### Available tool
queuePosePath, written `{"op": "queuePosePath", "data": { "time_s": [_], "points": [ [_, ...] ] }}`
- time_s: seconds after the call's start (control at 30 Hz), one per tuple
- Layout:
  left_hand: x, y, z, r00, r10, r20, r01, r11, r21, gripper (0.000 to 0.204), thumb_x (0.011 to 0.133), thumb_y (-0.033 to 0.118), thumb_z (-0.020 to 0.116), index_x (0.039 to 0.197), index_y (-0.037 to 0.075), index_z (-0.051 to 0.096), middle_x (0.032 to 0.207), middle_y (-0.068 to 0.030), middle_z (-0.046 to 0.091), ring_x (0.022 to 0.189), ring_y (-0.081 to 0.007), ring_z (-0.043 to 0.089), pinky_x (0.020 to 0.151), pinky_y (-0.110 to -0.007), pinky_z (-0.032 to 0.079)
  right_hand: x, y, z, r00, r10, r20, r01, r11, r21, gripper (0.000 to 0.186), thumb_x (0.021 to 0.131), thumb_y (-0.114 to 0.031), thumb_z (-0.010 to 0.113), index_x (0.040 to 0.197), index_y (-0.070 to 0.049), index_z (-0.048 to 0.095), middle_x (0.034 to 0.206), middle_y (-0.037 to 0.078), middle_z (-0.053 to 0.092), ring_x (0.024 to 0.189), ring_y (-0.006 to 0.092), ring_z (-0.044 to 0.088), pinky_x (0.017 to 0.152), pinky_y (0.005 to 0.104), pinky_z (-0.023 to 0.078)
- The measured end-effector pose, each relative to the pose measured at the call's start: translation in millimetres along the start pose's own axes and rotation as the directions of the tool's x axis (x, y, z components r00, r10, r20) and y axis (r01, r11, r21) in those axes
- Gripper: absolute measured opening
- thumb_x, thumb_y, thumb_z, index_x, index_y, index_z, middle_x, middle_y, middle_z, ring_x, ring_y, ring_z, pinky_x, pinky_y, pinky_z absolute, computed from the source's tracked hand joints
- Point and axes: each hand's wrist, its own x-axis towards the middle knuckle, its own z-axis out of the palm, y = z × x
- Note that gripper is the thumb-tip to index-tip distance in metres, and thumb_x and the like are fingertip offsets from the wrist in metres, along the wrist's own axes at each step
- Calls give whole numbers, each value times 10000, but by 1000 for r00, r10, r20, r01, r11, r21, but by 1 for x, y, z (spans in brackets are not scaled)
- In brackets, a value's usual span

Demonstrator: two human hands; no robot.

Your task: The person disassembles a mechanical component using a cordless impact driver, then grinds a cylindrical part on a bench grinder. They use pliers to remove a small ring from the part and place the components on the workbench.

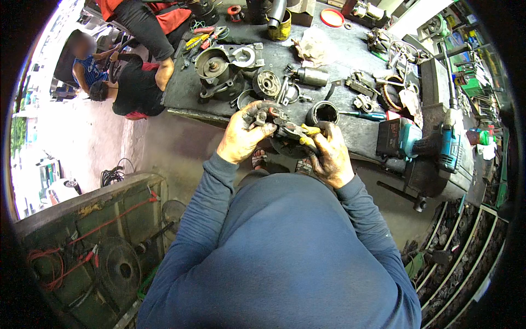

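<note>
My left hand [241, 134], closed, grips a small dark metal part [270, 115] with a reddish patch, above the bench's near edge. My right hand [333, 154] is closed around a pair of pliers [310, 131] with yellow handles. The pliers' jaws point left and meet the metal part; exactly where they bite is hard to make out. Just beyond my right hand stands a hollow metal cylinder [323, 112]. A round metal piece with holes [267, 83] and a large cast housing [216, 67] lie past my left hand.
The dark workbench [274, 46] also carries a metal cylinder [312, 77], a blue screwdriver [370, 115] and a yellow can [280, 27]. At right are a teal power tool [451, 140] and a heavy metal block [446, 175]. Other people [131, 85] crouch at left.
</note>
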Motion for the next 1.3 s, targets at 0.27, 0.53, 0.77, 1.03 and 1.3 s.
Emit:
{"op": "queuePosePath", "data": {
  "time_s": [0.27, 0.53, 0.77, 1.03, 1.3],
  "points": [
    [36, -22, 24, 941, -51, -335, 25, 996, -81, 210, 953, 187, 669, 1045, 4, 719, 929, -12, 695, 772, -69, 586, 686, -226, 460, 5, 0, -13, 972, 115, 207, -110, 993, -36, 431, 872, -218, 661, 1283, -93, 622, 1173, 242, 600, 1094, 445, 542, 975, 499, 457],
    [55, -32, 29, 872, -443, -208, 301, 820, -487, 253, 1009, 285, 587, 1091, 56, 656, 905, -89, 714, 709, -199, 679, 562, -330, 554, 5, 19, -19, 934, 206, 291, -254, 957, 139, 423, 908, -246, 664, 1298, -87, 620, 1136, 252, 605, 1085, 436, 564, 955, 488, 469],
    [64, -48, 30, 754, -632, -180, 412, 668, -620, 277, 1043, 323, 497, 1094, 86, 630, 939, -81, 692, 651, -141, 630, 444, -222, 474, -2, 32, 3, 963, 217, 163, -253, 934, 251, 303, 927, -170, 674, 1149, 27, 612, 1024, 189, 538, 970, 365, 556, 847, 433, 459],
    [65, -45, 40, 734, -649, -201, 419, 666, -618, 241, 1044, 296, 501, 1092, 93, 622, 925, -76, 685, 657, -148, 643, 440, -221, 478, -6, 38, -1, 902, 318, 293, -400, 869, 290, 417, 920, -207, 665, 1288, -20, 609, 1136, 243, 591, 1125, 416, 537, 970, 467, 457],
    [77, -28, 54, 631, -753, -188, 504, 582, -638, 197, 1041, 289, 535, 980, 129, 633, 855, -13, 650, 661, -122, 595, 516, -262, 496, -9, 43, 2, 929, 301, 217, -365, 840, 400, 324, 923, -198, 685, 1133, 37, 611, 1017, 183, 561, 1033, 332, 548, 901, 423, 459]
  ]
}}
